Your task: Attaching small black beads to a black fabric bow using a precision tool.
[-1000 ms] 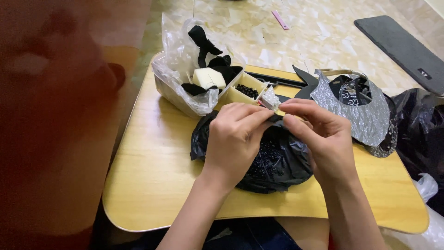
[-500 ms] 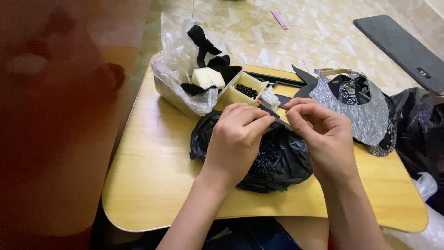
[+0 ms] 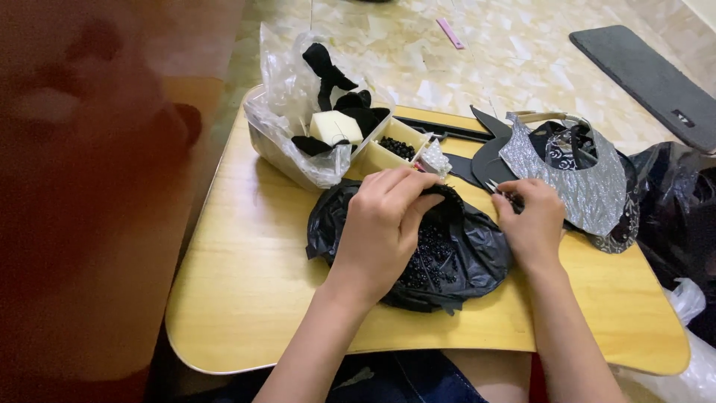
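The person's left hand (image 3: 388, 224) rests curled over the open black plastic bag (image 3: 477, 254) in the middle of the wooden surface (image 3: 246, 283), its fingertips pinched narrowly on a small dark piece at the bag's rim; just what it holds is too small to tell. Inside the bag a heap of small black beads (image 3: 431, 261) shows just beside that hand. The right hand (image 3: 533, 224) is closed in a fine grip on a thin pointed tool, perhaps a needle (image 3: 496, 188), near the bag's right edge. To do this well, it seems wise to keep both hands low over the bag so any dropped bead falls back in, and to keep the point clear of the silver patterned fabric (image 3: 574, 179) lying beside it. A tray with compartments (image 3: 388, 153), partly wrapped in clear plastic, stands behind.
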